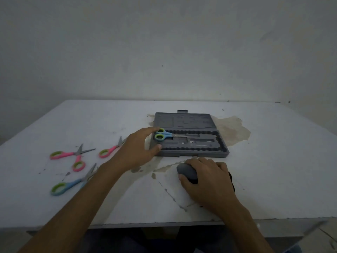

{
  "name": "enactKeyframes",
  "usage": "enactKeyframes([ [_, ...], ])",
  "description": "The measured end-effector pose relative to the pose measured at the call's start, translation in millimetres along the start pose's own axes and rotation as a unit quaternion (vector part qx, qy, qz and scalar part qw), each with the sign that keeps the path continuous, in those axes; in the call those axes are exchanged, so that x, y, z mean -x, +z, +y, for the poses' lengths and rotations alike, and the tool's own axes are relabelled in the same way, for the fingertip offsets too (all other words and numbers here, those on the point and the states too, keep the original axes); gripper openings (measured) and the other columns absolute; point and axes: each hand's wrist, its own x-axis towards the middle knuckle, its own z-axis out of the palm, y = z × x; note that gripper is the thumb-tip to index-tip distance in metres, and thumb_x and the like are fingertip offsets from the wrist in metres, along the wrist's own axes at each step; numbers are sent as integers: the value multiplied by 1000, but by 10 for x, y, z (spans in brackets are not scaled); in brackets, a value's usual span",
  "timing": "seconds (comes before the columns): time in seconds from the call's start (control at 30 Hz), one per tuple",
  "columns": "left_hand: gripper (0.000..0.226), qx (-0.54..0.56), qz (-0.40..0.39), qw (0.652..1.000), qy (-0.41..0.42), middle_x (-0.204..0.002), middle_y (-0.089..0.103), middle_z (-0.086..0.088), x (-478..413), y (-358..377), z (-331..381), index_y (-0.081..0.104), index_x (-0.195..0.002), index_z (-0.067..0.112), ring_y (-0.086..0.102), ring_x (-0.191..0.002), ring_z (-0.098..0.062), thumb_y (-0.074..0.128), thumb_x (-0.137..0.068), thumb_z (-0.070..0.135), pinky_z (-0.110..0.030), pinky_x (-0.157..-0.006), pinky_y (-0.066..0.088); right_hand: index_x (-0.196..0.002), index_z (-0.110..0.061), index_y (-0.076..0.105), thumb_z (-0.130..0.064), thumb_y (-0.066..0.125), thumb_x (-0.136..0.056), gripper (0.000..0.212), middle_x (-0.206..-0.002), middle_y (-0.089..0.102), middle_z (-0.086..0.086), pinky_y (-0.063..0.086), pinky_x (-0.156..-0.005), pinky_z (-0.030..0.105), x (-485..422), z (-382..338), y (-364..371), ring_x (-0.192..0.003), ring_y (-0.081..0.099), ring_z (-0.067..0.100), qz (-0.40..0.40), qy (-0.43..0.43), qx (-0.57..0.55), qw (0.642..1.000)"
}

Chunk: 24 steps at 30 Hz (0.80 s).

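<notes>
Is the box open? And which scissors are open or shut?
Grey case, open, lid flat back.
Blue scissors in case, shut.
Left pink scissors, open.
Other pink scissors, partly hidden.
Blue scissors on table, partly hidden.
Left hand, open, by case.
Right hand, grips grey tool.

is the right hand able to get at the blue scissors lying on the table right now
Probably not easily: the right hand grips a grey object, and the left forearm lies across the blade tips of the blue scissors, in its path.

No legible txt, labels or nos. anywhere.
</notes>
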Motion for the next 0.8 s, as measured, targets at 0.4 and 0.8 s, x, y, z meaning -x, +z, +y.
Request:
enactKeyframes([
  [0.4, 38, -156, 192, 961, -123, -107, 65, 9, 1557, -241, -589, 64, -106, 29, 60, -100, -21, 45, -84, 53, -36, -82, 40, -124, -31, 53, -58, 45, -89, 44, -116, 58, -10, 32, -90, 39, -234, -808, 402, -106, 53, 17, -8, -81, -42, 996],
  [0.8, 24, -213, 164, 934, -235, -109, 64, -5, 1524, -577, -1079, 68, -115, 17, 58, -96, -28, 60, -93, 23, -36, -75, 38, -117, -37, 54, -66, 39, -82, 49, -104, 56, -13, 32, -85, 37, -193, -768, 454, -95, 54, 16, 6, -87, -27, 996],
])
